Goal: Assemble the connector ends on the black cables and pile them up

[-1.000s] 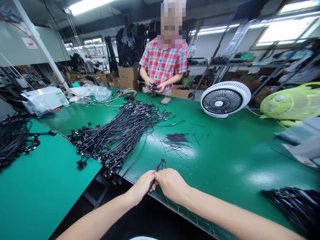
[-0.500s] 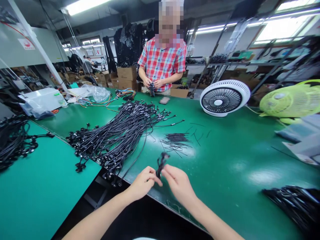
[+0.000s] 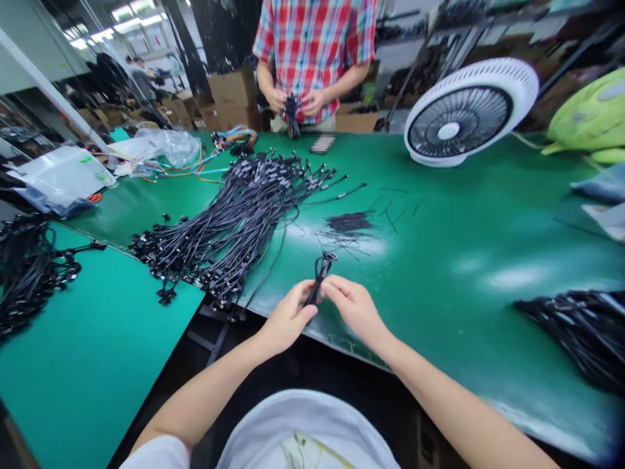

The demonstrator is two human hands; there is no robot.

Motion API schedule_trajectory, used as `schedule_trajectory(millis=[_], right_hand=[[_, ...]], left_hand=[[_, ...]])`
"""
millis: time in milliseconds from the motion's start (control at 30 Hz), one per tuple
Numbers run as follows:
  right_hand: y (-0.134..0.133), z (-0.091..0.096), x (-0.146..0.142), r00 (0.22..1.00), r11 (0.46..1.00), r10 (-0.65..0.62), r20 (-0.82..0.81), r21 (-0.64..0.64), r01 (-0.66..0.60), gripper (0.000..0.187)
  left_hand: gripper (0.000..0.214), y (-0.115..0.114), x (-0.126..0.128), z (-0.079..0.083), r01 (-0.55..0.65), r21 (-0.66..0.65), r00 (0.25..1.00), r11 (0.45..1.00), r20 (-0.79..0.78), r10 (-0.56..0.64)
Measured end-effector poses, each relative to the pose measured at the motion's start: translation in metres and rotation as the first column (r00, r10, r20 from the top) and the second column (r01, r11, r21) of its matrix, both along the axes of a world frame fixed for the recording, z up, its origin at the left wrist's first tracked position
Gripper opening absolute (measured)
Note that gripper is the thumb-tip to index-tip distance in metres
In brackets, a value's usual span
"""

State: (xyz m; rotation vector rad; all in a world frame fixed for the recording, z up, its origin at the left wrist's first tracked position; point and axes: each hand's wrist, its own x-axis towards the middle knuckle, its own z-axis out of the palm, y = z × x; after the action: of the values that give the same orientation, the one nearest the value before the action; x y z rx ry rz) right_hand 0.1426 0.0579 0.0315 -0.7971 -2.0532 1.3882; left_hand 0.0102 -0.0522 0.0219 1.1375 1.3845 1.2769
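The folded black cable (image 3: 319, 277) is in my two hands, up by the near edge of the big green table (image 3: 463, 228). On the table is a big pile of black cables (image 3: 234, 221), then a white fan (image 3: 448, 131). My left hand (image 3: 289, 319) is closed around the cable, my right hand (image 3: 357, 309) pinches its middle, and past them lie thin black strips (image 3: 349, 222)
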Motion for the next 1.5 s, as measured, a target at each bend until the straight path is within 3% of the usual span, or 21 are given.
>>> schedule_trajectory(millis=[67,100,200,233,267,367,433,567,767,933,1100,1200,1333,1400,1500], right_hand=[[-0.007,0.001,-0.001,0.995,0.978,0.03,-0.094,-0.205,-0.049,0.035],[-0.01,0.0,-0.001,0.988,0.934,0.048,-0.146,-0.345,-0.097,0.037],[-0.013,-0.005,0.002,0.961,0.705,0.097,-0.259,-0.663,-0.25,0.043],[-0.011,-0.006,0.004,0.959,0.673,0.117,-0.258,-0.689,-0.268,0.045],[-0.009,-0.007,0.007,0.963,0.695,0.13,-0.235,-0.671,-0.258,0.046],[0.003,-0.007,0.017,0.994,0.903,-0.022,-0.111,-0.429,-0.028,0.039],[0.009,-0.007,0.021,0.976,0.94,-0.176,-0.129,-0.316,0.128,0.037],[0.012,-0.011,0.016,0.95,0.897,-0.211,-0.231,-0.432,0.095,0.042],[0.014,-0.018,0.014,0.892,0.889,-0.279,-0.355,-0.446,0.1,0.034],[0.021,-0.02,0.018,0.883,0.846,-0.279,-0.378,-0.531,0.04,0.036],[0.021,-0.022,0.015,0.833,0.757,-0.362,-0.419,-0.653,0.0,0.034],[0.02,-0.024,0.011,0.798,0.691,-0.427,-0.426,-0.722,-0.016,0.035],[0.02,-0.023,0.006,0.776,0.624,-0.482,-0.408,-0.781,-0.023,0.037],[0.02,-0.02,0.004,0.779,0.604,-0.486,-0.395,-0.796,-0.027,0.034],[0.019,-0.013,0.0,0.785,0.592,-0.485,-0.386,-0.805,-0.03,0.025]], left_hand=[[0.047,0.001,0.003,-0.002,0.083,-0.055,0.996,0.995,0.022,-0.082],[0.046,0.001,0.004,-0.003,0.073,-0.061,0.997,0.995,-0.006,-0.073],[0.045,0.0,0.006,-0.004,-0.024,-0.049,0.999,0.999,-0.042,0.022],[0.046,0.0,0.007,-0.004,-0.027,-0.065,1.0,0.998,0.008,0.027],[0.048,0.001,0.007,-0.004,-0.009,-0.093,0.996,0.996,0.092,0.018],[0.055,0.004,0.01,-0.003,0.054,-0.162,0.925,0.985,0.379,0.011],[0.056,0.008,0.014,-0.002,0.083,-0.18,0.883,0.98,0.469,0.012],[0.051,0.015,0.022,-0.002,0.194,-0.201,0.836,0.96,0.546,-0.054],[0.046,0.02,0.022,-0.003,0.372,-0.302,0.634,0.877,0.774,-0.002],[0.027,0.026,0.026,0.0,0.43,-0.393,0.511,0.813,0.848,0.14],[0.01,0.03,0.041,0.008,0.496,-0.431,0.355,0.754,0.893,0.277],[0.005,0.032,0.047,0.008,0.485,-0.421,0.341,0.766,0.898,0.277],[0.006,0.034,0.049,0.006,0.463,-0.47,0.401,0.752,0.867,0.295],[0.007,0.033,0.05,0.007,0.458,-0.477,0.414,0.75,0.861,0.295],[0.014,0.028,0.053,0.011,0.419,-0.434,0.427,0.797,0.869,0.248]])
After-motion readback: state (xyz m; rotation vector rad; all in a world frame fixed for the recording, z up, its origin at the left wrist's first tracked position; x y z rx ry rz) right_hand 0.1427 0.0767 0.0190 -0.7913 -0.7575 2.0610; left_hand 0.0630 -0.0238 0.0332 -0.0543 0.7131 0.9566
